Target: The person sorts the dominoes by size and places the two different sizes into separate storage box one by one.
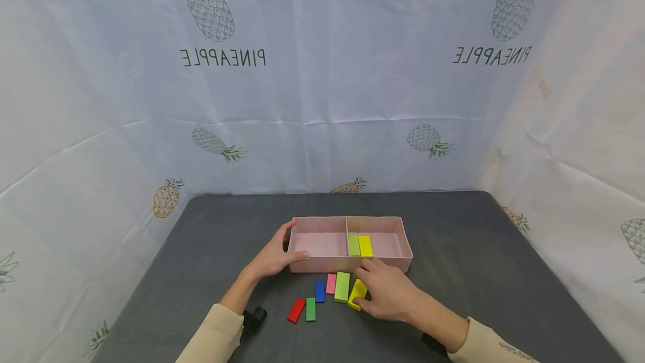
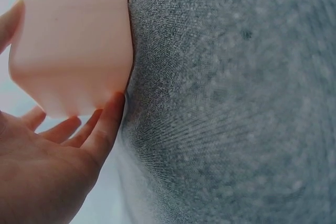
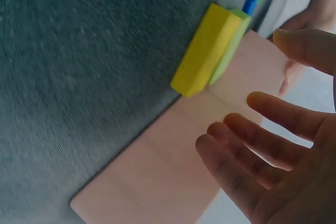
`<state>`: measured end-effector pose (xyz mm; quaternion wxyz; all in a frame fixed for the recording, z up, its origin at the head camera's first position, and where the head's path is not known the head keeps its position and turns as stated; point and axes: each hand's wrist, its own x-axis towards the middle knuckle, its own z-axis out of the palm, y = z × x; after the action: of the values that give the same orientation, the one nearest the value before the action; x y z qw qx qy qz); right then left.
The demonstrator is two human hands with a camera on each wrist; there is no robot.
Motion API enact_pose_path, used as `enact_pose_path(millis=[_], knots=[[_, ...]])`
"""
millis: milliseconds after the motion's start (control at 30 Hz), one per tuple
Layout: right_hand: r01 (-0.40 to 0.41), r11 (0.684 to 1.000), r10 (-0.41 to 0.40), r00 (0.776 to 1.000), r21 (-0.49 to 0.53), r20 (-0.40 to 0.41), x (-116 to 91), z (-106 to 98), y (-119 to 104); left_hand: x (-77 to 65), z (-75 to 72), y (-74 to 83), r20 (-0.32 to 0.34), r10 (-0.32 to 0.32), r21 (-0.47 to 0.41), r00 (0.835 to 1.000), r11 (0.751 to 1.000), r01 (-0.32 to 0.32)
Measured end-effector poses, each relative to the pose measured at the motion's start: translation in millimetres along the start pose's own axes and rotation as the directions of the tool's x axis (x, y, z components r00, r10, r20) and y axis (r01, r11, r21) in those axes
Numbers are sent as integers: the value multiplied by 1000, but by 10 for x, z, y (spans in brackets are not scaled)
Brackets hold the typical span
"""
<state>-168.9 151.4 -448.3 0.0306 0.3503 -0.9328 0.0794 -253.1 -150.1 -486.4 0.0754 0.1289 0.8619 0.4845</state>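
Note:
A pink two-compartment box (image 1: 322,265) sits on the table. My left hand (image 1: 274,255) grips its left end, thumb at the front wall and fingers around the far side. In the right compartment, a light green block (image 1: 354,245) and a yellow block (image 1: 365,246) stand side by side against the divider. In front of the box is another yellow block (image 1: 357,296), tilted, beside a light green block (image 1: 341,287). Over that yellow block is my right hand (image 1: 388,294); the right wrist view shows its fingers spread, apart from the block (image 3: 202,51).
Left of these lie a pink block (image 1: 330,283), a blue block (image 1: 319,291), a green block (image 1: 311,310) and a red block (image 1: 296,310). A dark grey cloth (image 1: 453,228) covers the table. Behind it hangs a pineapple-print curtain (image 1: 322,83).

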Motion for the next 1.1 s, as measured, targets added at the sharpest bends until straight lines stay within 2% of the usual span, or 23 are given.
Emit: enact_pose_path(millis=[200, 400, 567, 800, 967, 1100], knots=[[-30, 999, 31, 996, -10, 81, 40, 134, -47, -4, -3, -6, -2, -2, -2, 1000, 1000, 2], [-59, 997, 64, 988, -43, 137, 73, 186, -94, -12, -7, 11, 0, -10, 4, 1000, 1000, 10], [-80, 997, 83, 985, -22, 149, 88, 223, -109, -16, -7, 13, 6, -12, 6, 1000, 1000, 12], [-52, 998, 46, 986, 33, 158, 60, 209, -77, -27, -5, 24, 3, -9, 1, 1000, 1000, 9], [-31, 998, 23, 985, 46, 173, 45, 141, -55, -35, -1, 27, 2, -9, 6, 1000, 1000, 9], [-19, 998, 10, 989, 57, 151, 46, 35, -45, -38, -2, 26, 7, -4, -5, 1000, 1000, 4]])
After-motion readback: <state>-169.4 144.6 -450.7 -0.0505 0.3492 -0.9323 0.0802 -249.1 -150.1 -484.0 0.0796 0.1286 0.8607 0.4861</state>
